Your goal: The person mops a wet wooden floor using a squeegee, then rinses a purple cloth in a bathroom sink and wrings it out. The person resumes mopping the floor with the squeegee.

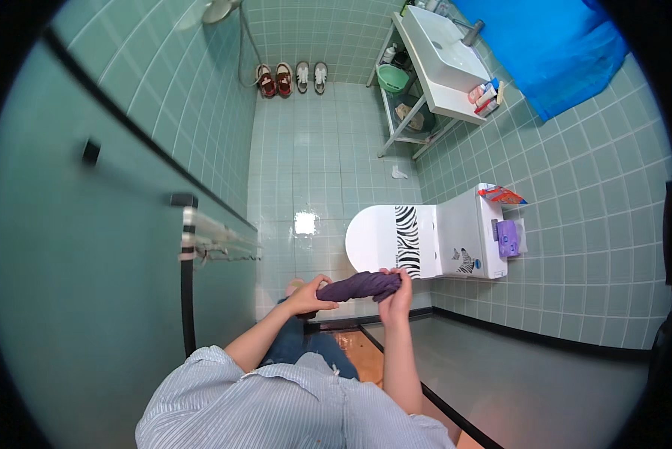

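Stretched between my two hands is a dark purple fabric bundle [359, 287], long, creased and twisted. The picture does not settle whether it is a cloth or a folded umbrella. My left hand [309, 295] holds its left end, with the thumb below and fingers above. Around the right end, my right hand [396, 297] is closed. The bundle hangs over the tiled floor, just in front of the toilet. The toilet's white lid [372, 238] is down and bears a zebra-stripe band; my right fingertips overlap its near edge in view.
A cistern [465, 236] carries a purple tissue pack [508, 238] and an orange packet [502, 195]. Beyond stands a washbasin [448, 47] on a rack with a green basin [392, 77]. Shoes [284, 79] line the far wall. Glass door panels [89, 252] flank me.
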### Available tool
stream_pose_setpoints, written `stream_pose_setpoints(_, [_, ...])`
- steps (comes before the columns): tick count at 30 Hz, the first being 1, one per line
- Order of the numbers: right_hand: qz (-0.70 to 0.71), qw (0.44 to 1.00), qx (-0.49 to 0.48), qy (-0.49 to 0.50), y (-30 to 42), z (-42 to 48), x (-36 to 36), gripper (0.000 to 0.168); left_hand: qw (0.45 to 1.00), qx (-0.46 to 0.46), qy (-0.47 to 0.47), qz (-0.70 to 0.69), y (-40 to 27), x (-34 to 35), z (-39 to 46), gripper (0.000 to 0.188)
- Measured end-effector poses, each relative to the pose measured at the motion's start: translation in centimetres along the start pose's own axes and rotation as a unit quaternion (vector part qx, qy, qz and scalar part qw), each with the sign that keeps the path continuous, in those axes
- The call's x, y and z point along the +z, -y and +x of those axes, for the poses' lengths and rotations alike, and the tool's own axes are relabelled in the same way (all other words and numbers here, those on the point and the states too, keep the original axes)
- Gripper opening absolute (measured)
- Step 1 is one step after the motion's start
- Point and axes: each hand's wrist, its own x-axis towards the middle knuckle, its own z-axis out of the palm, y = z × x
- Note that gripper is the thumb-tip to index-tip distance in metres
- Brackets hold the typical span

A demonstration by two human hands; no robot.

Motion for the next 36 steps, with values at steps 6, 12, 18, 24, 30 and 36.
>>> stream_pose_setpoints(6, [0.022,0.972,0.185,-0.146,1.5,8.1,-2.7,0.053,0.971,0.009,0.219,0.098,-5.5,-7.5,10.9,0.053])
stream_pose_setpoints(12, [0.078,0.967,0.211,-0.122,5.4,18.8,-0.7,0.043,0.964,0.043,0.162,0.209,-11.1,-11.1,20.8,0.046])
stream_pose_setpoints(18, [0.098,0.983,0.15,-0.027,12.4,35.0,5.2,0.023,0.982,0.05,0.062,0.174,-17.0,-14.7,33.5,0.049])
stream_pose_setpoints(24, [0.147,0.978,-0.136,-0.053,27.6,40.4,18.1,0.065,0.964,0.214,-0.014,0.158,-28.1,-16.6,51.8,0.043])
stream_pose_setpoints(30, [-0.063,0.967,-0.241,-0.053,27.3,39.0,15.5,0.056,0.888,0.284,-0.057,0.357,-35.5,-18.0,71.9,0.044])
stream_pose_setpoints(36, [0.168,0.898,-0.028,-0.405,3.0,25.6,3.4,0.046,0.798,0.242,-0.091,0.545,-31.8,-15.7,80.3,0.026])
